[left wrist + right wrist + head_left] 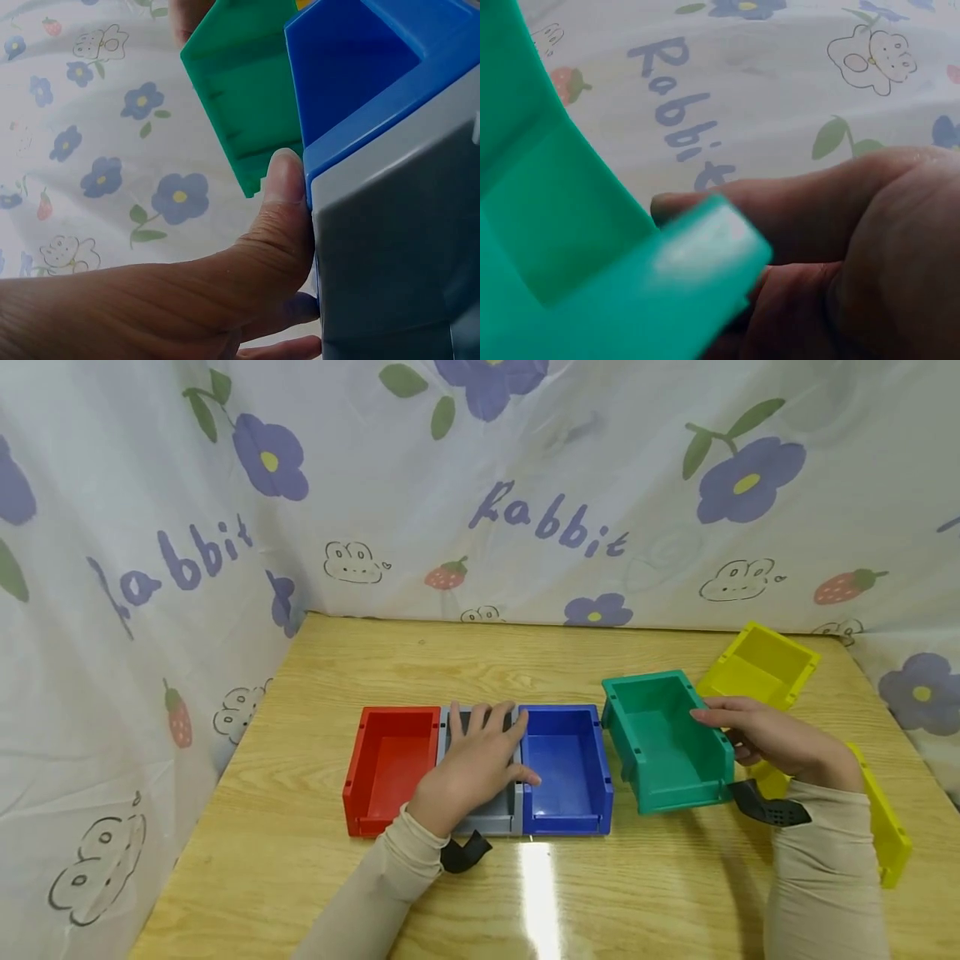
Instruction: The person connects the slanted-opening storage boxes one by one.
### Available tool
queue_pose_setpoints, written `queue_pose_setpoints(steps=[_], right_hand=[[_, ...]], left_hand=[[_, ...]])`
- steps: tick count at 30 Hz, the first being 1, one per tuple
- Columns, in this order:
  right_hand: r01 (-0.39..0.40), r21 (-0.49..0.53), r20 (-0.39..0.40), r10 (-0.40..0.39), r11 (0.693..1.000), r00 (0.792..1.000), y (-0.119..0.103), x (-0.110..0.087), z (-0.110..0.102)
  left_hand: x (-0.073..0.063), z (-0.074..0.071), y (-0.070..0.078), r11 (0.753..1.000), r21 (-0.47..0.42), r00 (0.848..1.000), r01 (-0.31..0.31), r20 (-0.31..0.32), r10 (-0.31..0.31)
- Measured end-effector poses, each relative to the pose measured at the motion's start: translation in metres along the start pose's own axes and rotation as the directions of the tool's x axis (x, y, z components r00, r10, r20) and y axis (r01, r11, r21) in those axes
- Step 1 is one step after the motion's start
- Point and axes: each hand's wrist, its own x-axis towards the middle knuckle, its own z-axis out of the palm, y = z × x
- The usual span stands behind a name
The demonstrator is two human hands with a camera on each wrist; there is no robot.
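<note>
A green plastic bin (671, 743) is tilted and raised beside the blue bin, and my right hand (780, 739) grips its right wall, thumb on the inner side. Red (393, 760), grey (487, 810) and blue (562, 768) bins stand side by side in a row. Over the grey bin lies my left hand (480, 760) with its fingers spread. Its thumb (281, 187) reaches to the wall where grey and blue meet. Much of the grey bin is hidden under this hand. In the right wrist view the green bin (562, 202) fills the left side.
A yellow bin (768, 664) sits at the back right, partly behind the right hand. Another yellow piece (881, 818) shows at the right, beside the right sleeve. Printed cloth (420, 477) hangs around the wooden table (442, 656) at the back and sides.
</note>
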Motion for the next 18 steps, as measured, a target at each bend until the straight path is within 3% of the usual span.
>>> queue_pose_setpoints(steps=[18], right_hand=[[0.01,0.034,0.026,-0.011,0.999,1.0,0.0006,-0.0002,0.0027]], left_hand=[[0.0009,-0.0003,-0.0015,1.0,0.008,1.0,-0.006,0.004,0.006]])
